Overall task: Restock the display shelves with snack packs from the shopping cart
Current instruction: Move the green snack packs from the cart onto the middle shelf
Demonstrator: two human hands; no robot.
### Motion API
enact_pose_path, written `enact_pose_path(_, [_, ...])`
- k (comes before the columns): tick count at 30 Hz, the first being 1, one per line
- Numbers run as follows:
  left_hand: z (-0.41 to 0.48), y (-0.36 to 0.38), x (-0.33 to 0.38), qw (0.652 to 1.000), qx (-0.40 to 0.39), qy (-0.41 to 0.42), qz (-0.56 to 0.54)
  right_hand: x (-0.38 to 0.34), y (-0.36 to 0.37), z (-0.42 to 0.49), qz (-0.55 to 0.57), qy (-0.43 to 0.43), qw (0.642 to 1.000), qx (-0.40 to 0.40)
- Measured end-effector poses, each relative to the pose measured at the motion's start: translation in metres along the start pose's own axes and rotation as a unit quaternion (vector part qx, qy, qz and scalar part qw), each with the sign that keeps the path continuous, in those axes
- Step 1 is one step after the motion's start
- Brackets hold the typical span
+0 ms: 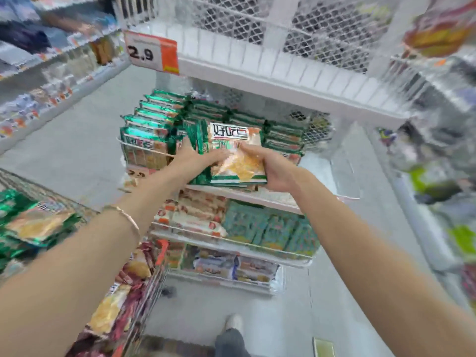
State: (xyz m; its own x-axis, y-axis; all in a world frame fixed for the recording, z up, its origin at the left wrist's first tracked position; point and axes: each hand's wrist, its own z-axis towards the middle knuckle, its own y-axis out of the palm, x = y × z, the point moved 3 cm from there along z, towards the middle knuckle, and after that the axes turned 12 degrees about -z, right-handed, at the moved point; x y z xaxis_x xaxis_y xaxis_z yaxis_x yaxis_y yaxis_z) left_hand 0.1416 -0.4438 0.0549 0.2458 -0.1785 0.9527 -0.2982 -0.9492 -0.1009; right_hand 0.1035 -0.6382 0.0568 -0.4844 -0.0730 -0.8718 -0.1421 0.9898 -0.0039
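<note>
A stack of green snack packs [235,150] with yellow chips printed on the front is held between both hands, in front of the middle shelf [247,195]. My left hand [192,161] grips the stack's left side. My right hand [273,168] holds its right edge and underside. Behind them the shelf holds rows of the same green packs [154,119] standing upright. The shopping cart [144,300] sits at the lower left, with green packs [33,225] and red packs [121,300] in it.
The white wire top shelf [283,78] above carries a 2.9 price tag [152,51]. Lower shelves hold pale and teal packs [270,228]. More shelving lines the left aisle [51,81] and right side [438,150]. My shoe [233,322] stands on the grey floor.
</note>
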Motion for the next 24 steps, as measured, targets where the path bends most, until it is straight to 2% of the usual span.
enact_pose_path(4, [0.013, 0.086, 0.029, 0.996, -0.085, 0.027, 0.023, 0.021, -0.086, -0.027, 0.033, -0.023, 0.996, 0.073])
enact_pose_path(8, [0.049, 0.152, 0.042, 0.990, -0.121, 0.060, 0.036, 0.031, -0.155, -0.034, 0.032, -0.024, 0.993, 0.109])
enact_pose_path(12, [0.089, 0.194, 0.046, 0.984, -0.132, 0.085, 0.082, 0.032, -0.196, -0.013, 0.023, -0.012, 0.992, 0.127])
enact_pose_path(15, [0.113, 0.198, 0.048, 0.968, -0.142, 0.122, 0.169, 0.043, -0.211, 0.017, -0.003, -0.009, 0.990, 0.143])
enact_pose_path(18, [0.139, 0.191, 0.036, 0.938, -0.154, 0.134, 0.282, 0.064, -0.229, 0.046, -0.086, -0.054, 0.982, 0.162])
enact_pose_path(20, [0.141, 0.184, 0.030, 0.897, -0.127, 0.161, 0.392, 0.079, -0.231, 0.052, -0.165, -0.041, 0.970, 0.174])
enact_pose_path(24, [0.143, 0.181, 0.016, 0.818, -0.153, 0.155, 0.532, 0.140, -0.228, 0.081, -0.261, -0.057, 0.962, 0.059])
